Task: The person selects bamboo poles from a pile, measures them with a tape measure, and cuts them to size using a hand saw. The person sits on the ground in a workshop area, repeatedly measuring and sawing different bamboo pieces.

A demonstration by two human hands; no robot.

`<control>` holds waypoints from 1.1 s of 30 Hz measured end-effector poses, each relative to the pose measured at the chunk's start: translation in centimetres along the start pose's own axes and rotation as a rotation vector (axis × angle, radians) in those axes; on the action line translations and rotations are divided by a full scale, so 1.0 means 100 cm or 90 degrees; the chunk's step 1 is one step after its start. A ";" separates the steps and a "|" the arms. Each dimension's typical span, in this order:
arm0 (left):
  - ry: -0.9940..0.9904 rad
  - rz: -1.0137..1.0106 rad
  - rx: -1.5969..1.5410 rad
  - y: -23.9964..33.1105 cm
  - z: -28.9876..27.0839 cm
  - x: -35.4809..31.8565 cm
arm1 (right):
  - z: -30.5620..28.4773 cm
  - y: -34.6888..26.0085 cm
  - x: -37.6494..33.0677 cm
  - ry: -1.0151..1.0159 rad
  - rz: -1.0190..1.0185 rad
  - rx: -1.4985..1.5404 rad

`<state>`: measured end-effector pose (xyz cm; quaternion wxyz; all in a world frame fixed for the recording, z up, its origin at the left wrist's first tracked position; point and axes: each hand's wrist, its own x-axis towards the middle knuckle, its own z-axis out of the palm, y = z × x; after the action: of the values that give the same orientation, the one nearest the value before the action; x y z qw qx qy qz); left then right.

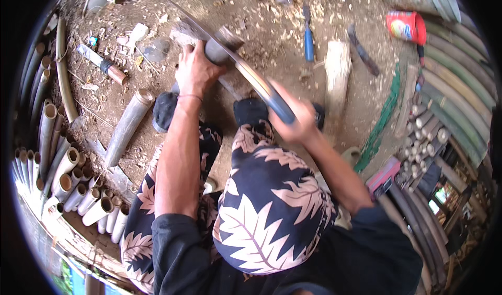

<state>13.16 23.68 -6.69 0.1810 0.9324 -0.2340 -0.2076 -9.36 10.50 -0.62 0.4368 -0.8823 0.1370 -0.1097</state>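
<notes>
My left hand presses down on a short grey bamboo piece, its fingers wrapped over the near side. The piece rests against a rough wooden block on the ground. Across the bamboo lies the long thin blade of what looks like a hand saw, slanting from upper left to lower right; its teeth are too fine to make out. My right hand, slightly blurred, is closed around the saw's dark blue handle, close to my right knee.
A blue-handled chisel, a pale split log and a curved dark blade lie ahead right. A knife and bamboo tube lie left. Stacked bamboo lines the left. A red container stands far right.
</notes>
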 end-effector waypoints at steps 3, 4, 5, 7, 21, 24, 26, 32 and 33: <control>-0.004 -0.022 0.035 -0.004 0.002 0.000 | -0.091 -0.010 -0.133 -0.122 0.123 -0.028; -0.003 -0.036 0.038 -0.007 0.001 -0.004 | -0.108 -0.012 -0.160 -0.123 0.116 -0.022; 0.006 -0.003 0.033 -0.007 -0.001 -0.004 | -0.101 -0.006 -0.159 -0.095 0.058 -0.036; 0.002 -0.003 0.023 -0.006 0.003 -0.009 | -0.074 0.014 -0.111 -0.073 0.006 -0.034; 0.147 0.084 0.018 -0.015 0.011 -0.009 | -0.126 0.000 -0.180 -0.081 0.020 -0.029; 0.133 0.099 -0.010 -0.009 0.011 -0.006 | -0.081 0.029 -0.121 0.003 -0.045 -0.004; 0.130 0.103 0.000 -0.003 0.011 -0.004 | -0.026 0.045 -0.053 -0.010 -0.049 -0.009; 0.149 0.108 0.081 -0.012 0.014 -0.006 | 0.030 0.037 0.028 0.140 -0.150 0.092; 0.132 0.096 0.131 -0.016 0.013 -0.006 | 0.014 0.036 0.011 0.078 -0.095 0.089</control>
<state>12.63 25.05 -8.27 0.1226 0.9422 -0.3035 -0.0712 -8.42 9.07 -4.31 0.4785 -0.8492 0.0893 -0.2050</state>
